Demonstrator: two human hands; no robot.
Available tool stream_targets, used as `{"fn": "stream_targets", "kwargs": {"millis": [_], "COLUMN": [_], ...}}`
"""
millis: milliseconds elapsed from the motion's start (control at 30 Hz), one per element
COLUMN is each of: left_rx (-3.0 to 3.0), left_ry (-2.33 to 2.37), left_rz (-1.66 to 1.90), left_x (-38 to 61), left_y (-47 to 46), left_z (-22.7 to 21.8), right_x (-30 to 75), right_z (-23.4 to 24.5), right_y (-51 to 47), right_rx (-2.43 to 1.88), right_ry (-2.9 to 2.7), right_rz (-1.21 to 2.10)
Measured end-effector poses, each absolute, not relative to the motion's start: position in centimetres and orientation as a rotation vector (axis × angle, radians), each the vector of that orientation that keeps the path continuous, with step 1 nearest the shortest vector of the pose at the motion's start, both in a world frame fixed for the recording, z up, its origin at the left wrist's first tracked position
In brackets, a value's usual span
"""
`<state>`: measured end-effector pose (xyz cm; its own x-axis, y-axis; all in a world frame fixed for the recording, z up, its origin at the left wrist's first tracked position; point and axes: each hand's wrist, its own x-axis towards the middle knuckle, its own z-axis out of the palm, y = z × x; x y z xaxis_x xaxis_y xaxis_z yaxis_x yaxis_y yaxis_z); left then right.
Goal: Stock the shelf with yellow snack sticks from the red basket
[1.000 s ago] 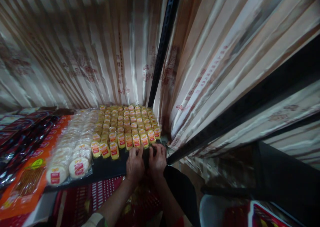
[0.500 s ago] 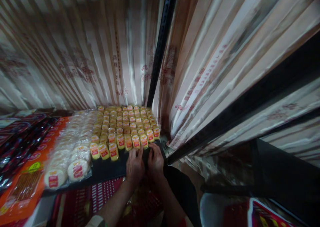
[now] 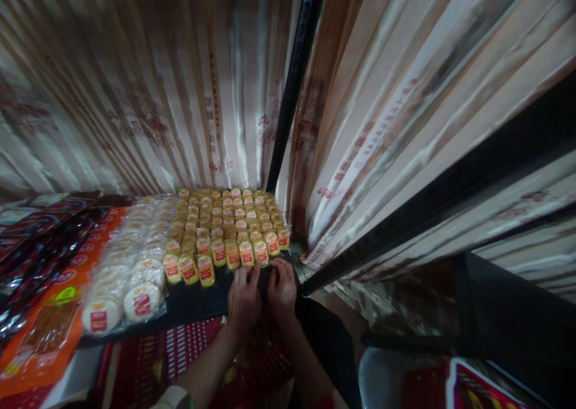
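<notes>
My left hand [image 3: 244, 298] is at the front of a block of small yellow cakes in clear wrappers [image 3: 229, 217], its fingers stretched forward and slightly apart. Its fingertips meet the lower edge of the front row, near a wrapped cake with a red label [image 3: 246, 253]. Beside it, my right hand [image 3: 282, 286] rests at the right front corner of the black shelf [image 3: 193, 301], fingers extended and a little bent. I see nothing held in either hand, though the undersides of both are hidden. The front row stands further forward on the left.
Left of the cakes lie clear packs of round white cakes [image 3: 141, 301], then orange packs of brown sticks [image 3: 47, 325] and dark glossy packs [image 3: 49, 235]. Below the shelf is a red slotted crate [image 3: 180, 346]. Printed curtains [image 3: 180, 85] and a black post [image 3: 292, 91] stand behind.
The view has shifted very slightly. Both hands keep nearly the same place at the front row, and no cake has visibly moved.
</notes>
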<state>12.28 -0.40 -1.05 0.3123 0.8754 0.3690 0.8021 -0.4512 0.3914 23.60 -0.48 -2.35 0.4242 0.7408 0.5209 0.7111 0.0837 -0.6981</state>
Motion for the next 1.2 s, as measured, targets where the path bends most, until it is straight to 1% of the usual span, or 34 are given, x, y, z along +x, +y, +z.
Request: {"fn": "stream_targets", "kwargs": {"millis": [333, 433, 567, 767, 867, 933, 1033, 1200], "left_rx": [2.346, 2.359, 2.362, 2.394, 2.371, 2.314, 2.158, 1.807], "left_ry": [1.524, 1.465, 1.411, 1.302, 1.292, 1.351, 1.506, 1.664], "left_rz": [0.74, 0.733, 0.752, 0.836, 0.88, 0.819, 0.602, 0.356], "left_x": [11.7, 11.3, 10.5, 7.6, 5.6, 4.4, 2.6, -0.5], "left_y": [-2.1, -3.1, -4.5, -6.8, -8.1, -8.9, -10.1, -10.1], "left_z": [-0.5, -0.7, -1.6, -3.5, -4.3, -5.1, -6.6, -8.9], "right_x": [23.7, 23.0, 21.7, 19.6, 18.2, 17.0, 15.2, 11.6], "right_z": [-1.5, -1.7, -2.2, -2.9, -3.6, -4.3, -6.0, -9.9], "right_y": [-1.4, -2.5, -4.5, -6.8, -7.8, -8.4, -8.8, -8.7], "right_rx": [-1.576, -1.57, -1.592, -1.473, -1.464, -1.475, -1.52, -1.569], "right_ry": [-1.262, -1.229, -1.309, -1.54, -1.615, -1.669, -1.804, -2.0], "right_rz": [0.017, 0.096, 0.286, 0.285, 0.359, 0.433, 0.581, 0.904]}}
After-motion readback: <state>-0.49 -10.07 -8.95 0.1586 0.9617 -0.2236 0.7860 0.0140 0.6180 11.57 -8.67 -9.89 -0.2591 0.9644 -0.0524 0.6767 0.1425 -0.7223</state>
